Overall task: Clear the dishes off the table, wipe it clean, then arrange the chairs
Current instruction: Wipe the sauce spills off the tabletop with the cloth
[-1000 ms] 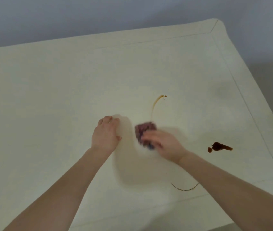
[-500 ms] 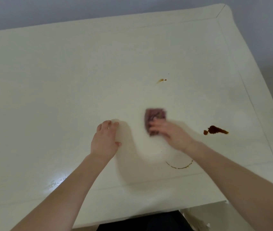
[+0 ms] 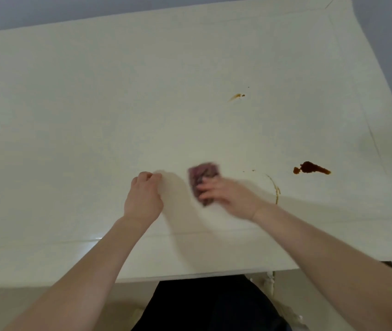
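Note:
A cream table fills the view. My right hand presses a small purple-brown cloth flat on the tabletop, fingers spread over it; the hand is motion-blurred. My left hand rests on the table just left of the cloth with fingers curled under, holding nothing. A dark brown sauce spill lies to the right. A thin brown curved streak sits beside my right wrist. A small orange smear lies farther back.
The table's near edge runs across the bottom, its right edge slants along the right. Dark clothing shows below the edge. A grey wall stands behind the table.
My right hand has swept the cloth left and nearer, wiping away most of the long orange streak. The curved ring streak has smeared. My left hand stayed in place.

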`<state>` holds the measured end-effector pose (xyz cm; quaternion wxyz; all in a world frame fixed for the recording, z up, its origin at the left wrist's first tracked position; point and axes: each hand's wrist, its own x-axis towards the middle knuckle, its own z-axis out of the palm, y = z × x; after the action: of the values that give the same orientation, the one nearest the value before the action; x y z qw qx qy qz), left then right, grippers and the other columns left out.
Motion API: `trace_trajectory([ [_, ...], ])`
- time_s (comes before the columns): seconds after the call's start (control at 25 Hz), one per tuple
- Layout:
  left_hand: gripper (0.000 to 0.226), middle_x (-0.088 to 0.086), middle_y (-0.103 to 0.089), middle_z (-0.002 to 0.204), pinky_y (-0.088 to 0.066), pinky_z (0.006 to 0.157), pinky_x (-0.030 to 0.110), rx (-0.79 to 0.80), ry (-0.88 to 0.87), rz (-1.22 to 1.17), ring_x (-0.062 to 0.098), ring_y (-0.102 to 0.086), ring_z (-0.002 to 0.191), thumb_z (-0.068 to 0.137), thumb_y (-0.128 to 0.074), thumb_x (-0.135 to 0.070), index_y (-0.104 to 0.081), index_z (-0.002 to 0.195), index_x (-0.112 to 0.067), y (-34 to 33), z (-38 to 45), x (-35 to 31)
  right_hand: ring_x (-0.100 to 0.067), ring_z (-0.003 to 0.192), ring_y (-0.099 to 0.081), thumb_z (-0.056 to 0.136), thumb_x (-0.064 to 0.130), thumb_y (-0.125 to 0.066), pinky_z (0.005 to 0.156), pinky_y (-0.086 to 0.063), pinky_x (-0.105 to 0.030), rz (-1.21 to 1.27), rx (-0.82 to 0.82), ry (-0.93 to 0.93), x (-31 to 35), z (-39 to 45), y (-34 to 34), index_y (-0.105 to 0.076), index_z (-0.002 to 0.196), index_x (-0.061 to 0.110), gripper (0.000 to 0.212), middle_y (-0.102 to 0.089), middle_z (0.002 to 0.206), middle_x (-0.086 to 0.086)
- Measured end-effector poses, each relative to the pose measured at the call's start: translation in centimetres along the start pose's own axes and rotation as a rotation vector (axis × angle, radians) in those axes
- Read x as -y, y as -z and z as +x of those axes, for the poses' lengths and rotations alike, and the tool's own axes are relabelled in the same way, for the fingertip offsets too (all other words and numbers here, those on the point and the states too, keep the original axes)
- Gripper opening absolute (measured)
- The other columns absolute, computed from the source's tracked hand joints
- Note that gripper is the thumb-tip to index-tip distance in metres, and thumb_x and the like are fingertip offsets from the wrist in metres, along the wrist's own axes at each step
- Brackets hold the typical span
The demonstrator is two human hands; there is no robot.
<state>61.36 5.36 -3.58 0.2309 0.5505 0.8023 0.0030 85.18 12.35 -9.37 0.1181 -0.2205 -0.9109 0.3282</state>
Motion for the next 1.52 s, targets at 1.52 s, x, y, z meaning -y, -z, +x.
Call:
trace_trajectory([
  [1.52,0.048,0.014,-0.048,0.121,-0.044,0.086,0.040,-0.034,-0.305,0.141,0.036,-0.043,0.109,0.075,-0.057,-0.004,-0.054,0.121,-0.013,-3.9,-5.2,-0.3,-0.032,0.111,-0.058,0.076,0.015,-0.040,0.098,-0.045,-0.039,-0.197,-0.220,-0.469,15.4,-4.5,-10.2,-0.071,0.099,0.014,0.039,-0.066,0.113,-0.007],
])
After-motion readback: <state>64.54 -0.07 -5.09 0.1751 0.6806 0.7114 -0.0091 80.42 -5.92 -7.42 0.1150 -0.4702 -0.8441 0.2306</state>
